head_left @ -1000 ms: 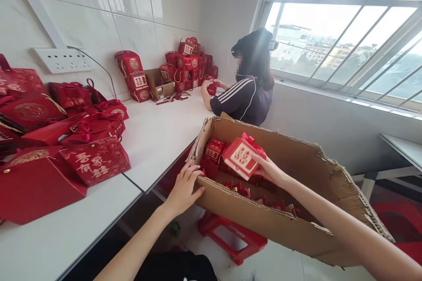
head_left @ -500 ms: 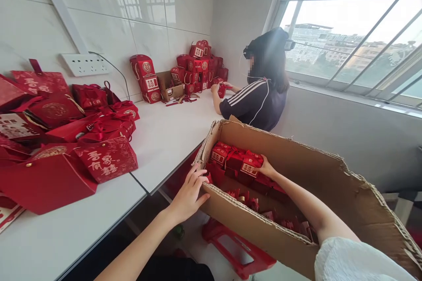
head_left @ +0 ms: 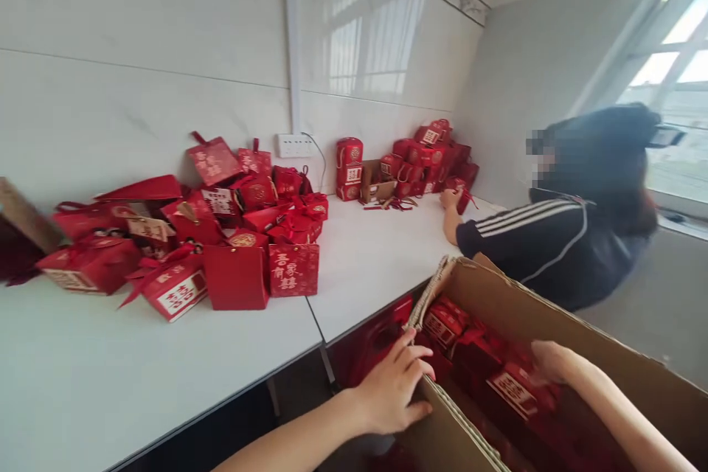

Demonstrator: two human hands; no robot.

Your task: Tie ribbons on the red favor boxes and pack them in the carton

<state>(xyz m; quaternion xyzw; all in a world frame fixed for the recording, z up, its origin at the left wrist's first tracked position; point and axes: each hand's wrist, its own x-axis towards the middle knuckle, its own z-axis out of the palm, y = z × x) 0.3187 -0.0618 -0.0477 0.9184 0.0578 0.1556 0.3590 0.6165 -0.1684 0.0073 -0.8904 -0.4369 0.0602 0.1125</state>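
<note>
The fingers of my left hand (head_left: 395, 387) are hooked over the near corner of a large cardboard box (head_left: 470, 424), gripping its rim. Inside the carton my right hand (head_left: 553, 365) is smeared by motion, so its fingers are not clear. It is right at a red gift box (head_left: 514, 391) with a white label, and I cannot tell if it grips it. Another red gift box (head_left: 445, 321) lies in the carton's far left corner. The carton's lower contents are dark and blurred.
Many red gift boxes (head_left: 182, 287) crowd the left of the white table (head_left: 365, 251). More are stacked (head_left: 425, 162) by the back corner, beside a small brown carton (head_left: 379, 183). A co-worker (head_left: 553, 236) leans there, a hand at a red box. A socket strip (head_left: 296, 145) is on the wall.
My view has swung left, showing more of the table. The right hand stays by the labelled gift box, now blurred. The co-worker's hand and red box have moved to the back stack.
</note>
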